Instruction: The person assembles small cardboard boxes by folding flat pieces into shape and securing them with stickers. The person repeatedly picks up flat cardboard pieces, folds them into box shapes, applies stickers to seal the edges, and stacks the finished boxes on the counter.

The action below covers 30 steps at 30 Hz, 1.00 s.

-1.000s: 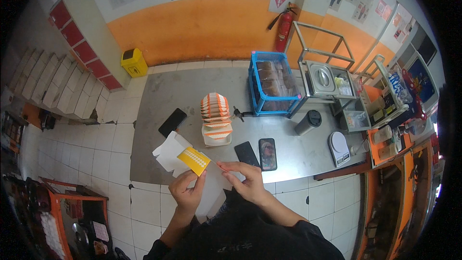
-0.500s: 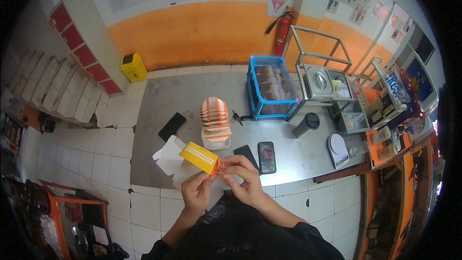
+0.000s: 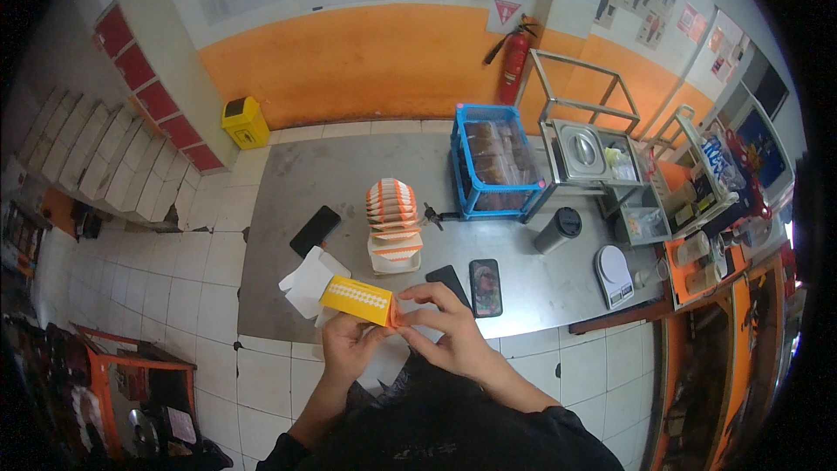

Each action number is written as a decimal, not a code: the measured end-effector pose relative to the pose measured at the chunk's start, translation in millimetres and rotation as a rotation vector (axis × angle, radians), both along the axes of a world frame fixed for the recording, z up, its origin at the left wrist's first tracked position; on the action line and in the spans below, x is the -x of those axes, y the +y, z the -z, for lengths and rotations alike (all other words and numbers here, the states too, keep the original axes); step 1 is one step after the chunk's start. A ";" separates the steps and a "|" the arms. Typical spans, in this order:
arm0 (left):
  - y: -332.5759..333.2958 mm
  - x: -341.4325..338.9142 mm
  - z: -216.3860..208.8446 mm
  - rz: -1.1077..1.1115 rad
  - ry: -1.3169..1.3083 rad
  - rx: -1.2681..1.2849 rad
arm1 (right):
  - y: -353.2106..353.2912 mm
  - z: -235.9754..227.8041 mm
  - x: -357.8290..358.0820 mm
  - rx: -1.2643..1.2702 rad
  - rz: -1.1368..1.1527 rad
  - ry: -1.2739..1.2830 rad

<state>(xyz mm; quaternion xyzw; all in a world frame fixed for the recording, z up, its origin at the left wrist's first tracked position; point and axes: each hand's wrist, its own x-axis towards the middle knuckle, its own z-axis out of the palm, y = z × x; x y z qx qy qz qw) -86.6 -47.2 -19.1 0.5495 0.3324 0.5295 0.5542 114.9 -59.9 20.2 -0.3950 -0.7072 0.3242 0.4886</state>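
- Steel-topped table (image 3: 301,170): the widest surface here; the yellow carton is held above its near edge, in front of the person's body.
- Stack of orange-and-white striped paper trays (image 3: 394,222): stands on the tabletop beyond the carton, apart from both hands.
- Right hand (image 3: 453,336): thumb and fingertips are gathered narrowly at the carton's orange end; whether they pinch it or only press it I cannot tell.
- Left hand (image 3: 349,344): fingers closed on the carton's near, lower side, supporting it from below.
- White paperboard piece (image 3: 307,282): lies just beyond the carton's left end, partly covered by it in this view.
- Yellow carton (image 3: 356,300): looks like thin paperboard, so probably light, springy on its flat faces, stiffer along the folds, and easily dented; best gripped lightly near the edges, not squeezed mid-panel. Its long axis runs from upper left to lower right, nearer sideways than fore-and-aft, with the white-patterned face turned up.
- Orange end (image 3: 395,314): points toward the right hand; likely the softest part, suited to fingertips only.
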 end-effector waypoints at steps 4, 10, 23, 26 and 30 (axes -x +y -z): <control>1.5 -1.5 9.4 -0.005 -0.127 0.154 | -0.7 4.3 5.1 0.039 -0.096 0.120; 2.9 1.6 10.3 0.011 -0.099 0.055 | -1.2 20.6 8.8 0.080 0.054 -0.098; 14.5 1.5 27.5 -0.102 0.586 -0.374 | 4.4 30.2 3.5 0.237 0.091 0.064; 13.3 0.8 38.9 -0.044 0.176 0.007 | 9.0 32.8 1.5 0.230 0.052 0.107; 14.6 3.3 47.7 0.129 -0.122 0.315 | 11.8 34.0 3.1 0.163 0.027 0.048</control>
